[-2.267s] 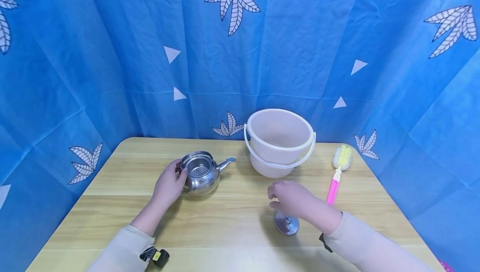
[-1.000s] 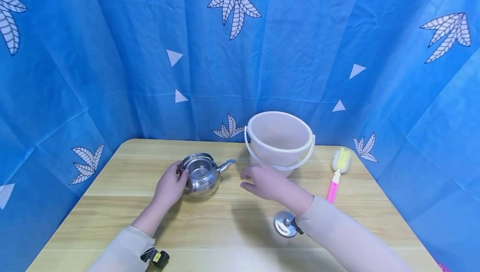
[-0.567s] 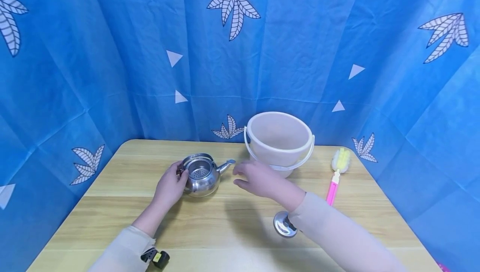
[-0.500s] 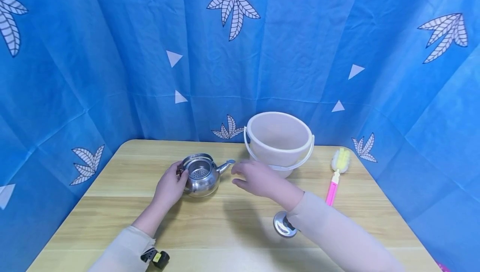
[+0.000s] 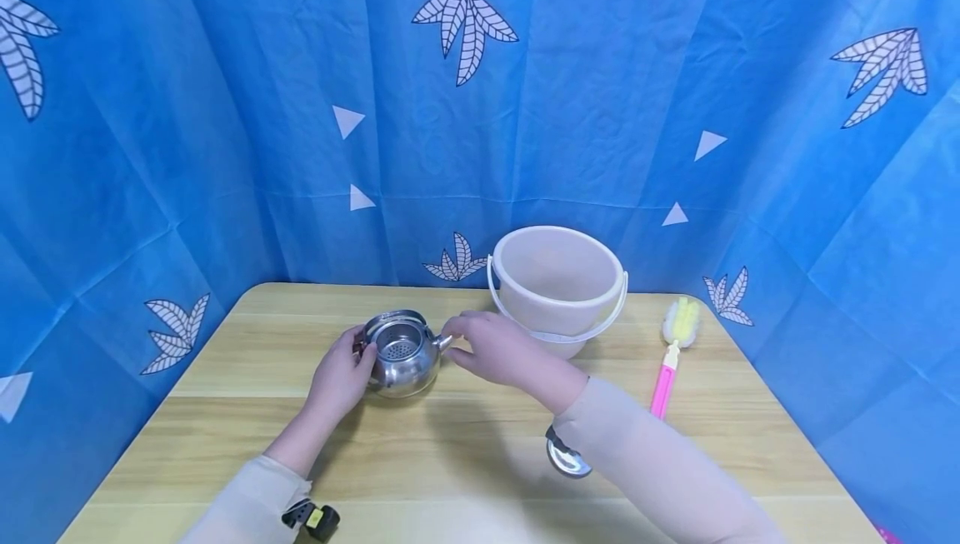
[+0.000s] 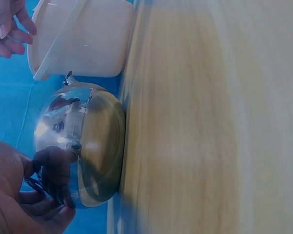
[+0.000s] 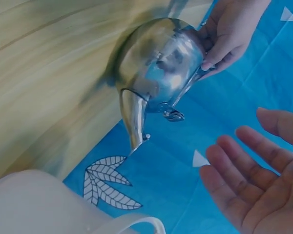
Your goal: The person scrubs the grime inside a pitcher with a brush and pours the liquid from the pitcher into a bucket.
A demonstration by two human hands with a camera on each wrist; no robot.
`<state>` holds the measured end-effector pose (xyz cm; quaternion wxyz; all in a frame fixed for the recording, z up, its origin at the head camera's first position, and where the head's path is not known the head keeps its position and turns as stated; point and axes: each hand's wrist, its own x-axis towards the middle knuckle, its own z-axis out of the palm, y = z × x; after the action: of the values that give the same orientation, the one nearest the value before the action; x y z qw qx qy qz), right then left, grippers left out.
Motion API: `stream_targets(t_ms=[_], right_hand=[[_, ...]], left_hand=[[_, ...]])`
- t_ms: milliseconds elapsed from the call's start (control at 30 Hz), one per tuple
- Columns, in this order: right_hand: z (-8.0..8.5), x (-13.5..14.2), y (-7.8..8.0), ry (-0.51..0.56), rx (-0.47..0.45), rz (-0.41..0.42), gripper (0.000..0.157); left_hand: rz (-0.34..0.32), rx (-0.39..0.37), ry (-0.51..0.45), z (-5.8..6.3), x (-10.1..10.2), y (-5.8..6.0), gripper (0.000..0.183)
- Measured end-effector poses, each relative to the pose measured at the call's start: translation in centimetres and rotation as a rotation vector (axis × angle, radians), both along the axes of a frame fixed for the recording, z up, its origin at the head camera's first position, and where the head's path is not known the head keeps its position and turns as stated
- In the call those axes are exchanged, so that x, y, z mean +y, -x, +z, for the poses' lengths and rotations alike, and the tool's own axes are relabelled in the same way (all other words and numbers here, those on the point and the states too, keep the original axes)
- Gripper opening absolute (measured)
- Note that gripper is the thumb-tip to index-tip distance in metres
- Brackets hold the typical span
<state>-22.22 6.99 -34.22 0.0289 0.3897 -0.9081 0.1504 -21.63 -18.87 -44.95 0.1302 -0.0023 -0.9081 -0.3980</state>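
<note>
A shiny steel teapot (image 5: 406,375) stands on the wooden table, lidless, with a perforated strainer in its mouth and its spout towards the right. My left hand (image 5: 337,377) grips the teapot at its handle side; in the left wrist view, thumb and fingers close in at the handle. My right hand (image 5: 498,350) hovers above the spout, which it partly covers in the head view. The right wrist view shows that hand's fingers (image 7: 244,173) loosely spread and apart from the teapot (image 7: 158,63). Beneath my right forearm lies the steel lid (image 5: 567,462), partly hidden.
A white bucket (image 5: 543,311) with its handle hanging down stands behind my right hand. To the right lies a sponge brush (image 5: 680,323) with a pink handle. Blue patterned curtain (image 5: 450,152) surrounds the back and sides of the table (image 5: 420,477).
My right hand has moved left and away from near the lid, past the front of the bucket, to the teapot's spout. The left hand keeps its hold on the teapot.
</note>
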Motion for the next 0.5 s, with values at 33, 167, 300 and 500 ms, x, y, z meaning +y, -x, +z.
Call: stream_targets(t_ms=[33,167,300,500], right_hand=[[0.0,-0.2,0.1,0.001,-0.002,0.003,0.024],[0.1,-0.9,0.1,-0.007,-0.011,0.006,0.027],[0.0,-1.6,0.1,-0.019,-0.007,0.007,0.031],[-0.6,-2.3,0.3,0.008,-0.001,0.016,0.030]], left_hand=[[0.001,0.000,0.001,0.0,0.0,0.0,0.049],[0.004,-0.003,0.002,-0.1,-0.1,0.0,0.050],[0.006,-0.001,0.003,-0.2,-0.1,0.0,0.050],[0.006,-0.007,0.004,-0.2,0.0,0.1,0.050]])
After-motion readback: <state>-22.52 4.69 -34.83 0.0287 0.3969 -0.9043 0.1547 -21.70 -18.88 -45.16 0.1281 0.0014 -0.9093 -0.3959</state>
